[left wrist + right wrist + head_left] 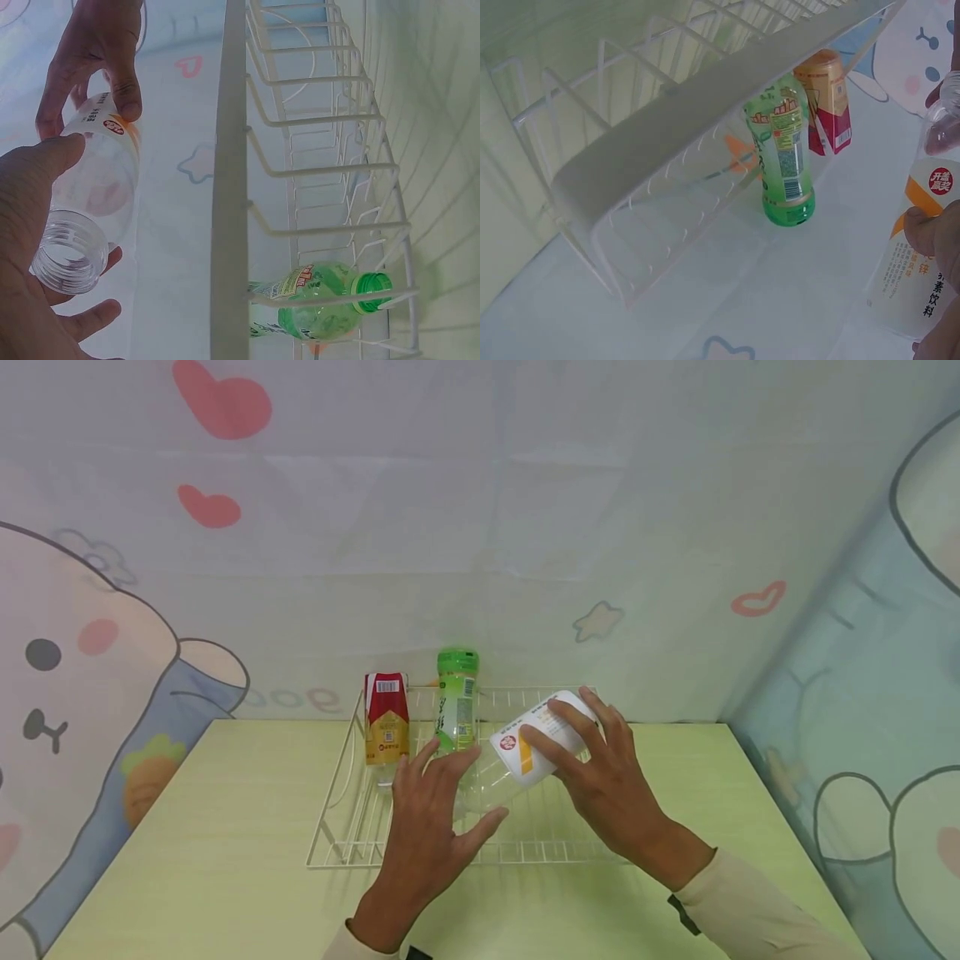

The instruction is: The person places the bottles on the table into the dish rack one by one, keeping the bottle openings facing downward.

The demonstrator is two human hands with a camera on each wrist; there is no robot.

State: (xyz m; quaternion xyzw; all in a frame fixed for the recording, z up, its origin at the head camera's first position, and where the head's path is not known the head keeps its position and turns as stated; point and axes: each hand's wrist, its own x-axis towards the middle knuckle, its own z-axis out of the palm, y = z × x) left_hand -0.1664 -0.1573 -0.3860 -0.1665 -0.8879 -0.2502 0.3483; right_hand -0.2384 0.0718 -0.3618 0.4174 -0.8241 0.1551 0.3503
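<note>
A clear plastic bottle [540, 739] with a white label and orange stripe is tilted above the wire rack [525, 862]. My right hand [607, 777] grips its labelled end, the thumb pressing the label in the right wrist view. At the other end is an uncapped threaded mouth [70, 259], pointing down and left in the head view. My left hand [435, 810] is around this end with fingers spread; how firmly they touch is unclear. Upside down in the rack, a green bottle [456, 710] stands beside a red-and-gold carton-like container [387, 718].
The white wire rack stands on a pale yellow-green table [247, 827] near its back edge. Behind it hangs a cloth backdrop [450, 527] printed with hearts and cartoon animals. Wire dividers [330, 120] line the rack.
</note>
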